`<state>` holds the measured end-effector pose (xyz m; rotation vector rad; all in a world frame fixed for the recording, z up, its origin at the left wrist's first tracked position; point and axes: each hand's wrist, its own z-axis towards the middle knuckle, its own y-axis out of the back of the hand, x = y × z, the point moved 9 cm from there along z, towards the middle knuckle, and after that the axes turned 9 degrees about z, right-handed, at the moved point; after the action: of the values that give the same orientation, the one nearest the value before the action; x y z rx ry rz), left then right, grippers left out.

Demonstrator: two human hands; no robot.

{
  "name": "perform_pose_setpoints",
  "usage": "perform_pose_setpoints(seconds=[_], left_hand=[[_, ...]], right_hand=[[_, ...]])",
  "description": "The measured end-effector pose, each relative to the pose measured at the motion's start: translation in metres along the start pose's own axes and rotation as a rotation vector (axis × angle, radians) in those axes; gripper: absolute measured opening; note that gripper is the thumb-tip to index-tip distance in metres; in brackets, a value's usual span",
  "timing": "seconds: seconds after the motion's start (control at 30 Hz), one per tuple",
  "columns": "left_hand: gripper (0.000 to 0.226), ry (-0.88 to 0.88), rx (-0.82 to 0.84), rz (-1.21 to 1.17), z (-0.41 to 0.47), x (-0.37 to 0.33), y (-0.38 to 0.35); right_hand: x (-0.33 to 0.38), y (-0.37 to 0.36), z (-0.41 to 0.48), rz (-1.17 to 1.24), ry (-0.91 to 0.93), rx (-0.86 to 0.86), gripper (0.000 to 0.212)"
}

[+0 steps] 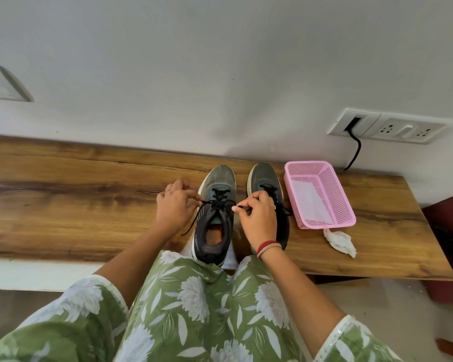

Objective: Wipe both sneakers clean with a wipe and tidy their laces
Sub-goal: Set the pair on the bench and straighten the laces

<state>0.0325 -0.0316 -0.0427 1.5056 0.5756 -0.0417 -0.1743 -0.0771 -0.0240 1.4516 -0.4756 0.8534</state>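
Fingers of left hand and right hand pinch sneaker laces on the bench; even outward tension should cinch them squarely.

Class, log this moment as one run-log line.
phase: tidying | left hand: pinches lace | right hand: pinches lace | sneaker: on bench | wipe: crumpled beside pink basket

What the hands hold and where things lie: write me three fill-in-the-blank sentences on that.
The left hand and right hand each pinch a black ____ of the left sneaker.
The basket beside the right sneaker is coloured ____.
The crumpled wipe lies on the ____ bench, outside the basket.
Missing words: lace; pink; wooden.
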Motion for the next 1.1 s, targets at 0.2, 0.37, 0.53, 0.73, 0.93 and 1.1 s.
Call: perform_pose_setpoints(seconds=[0.2,0.37,0.53,0.73,0.93,1.1], left_hand=[[0.014,0.062,0.014,0.017,-0.006,-0.001,0.000],[0.022,0.085,-0.021,-0.069,-0.023,-0.004,0.002],[0.067,0.080,0.206,-0.096,-0.038,-0.011,-0.028],[0.070,0.116,0.278,0.064,-0.042,-0.020,-0.046],[0.055,0.185,0.197,0.081,-0.040,-0.003,-0.041],[0.054,0.343,0.228,-0.074,-0.045,0.026,-0.042]], right_hand=[[-0.010,-0.002,-0.003,-0.005,-0.126,0.035,0.010],[-0.007,-0.008,-0.009,0.119,-0.121,0.063,0.010],[-0.005,-0.023,-0.017,0.072,-0.179,0.204,0.042],[0.010,-0.054,-0.029,-0.329,-0.085,0.380,0.054],[0.000,-0.045,-0.030,-0.210,-0.164,0.310,0.040],[-0.005,-0.046,-0.035,-0.189,-0.160,0.329,0.029]])
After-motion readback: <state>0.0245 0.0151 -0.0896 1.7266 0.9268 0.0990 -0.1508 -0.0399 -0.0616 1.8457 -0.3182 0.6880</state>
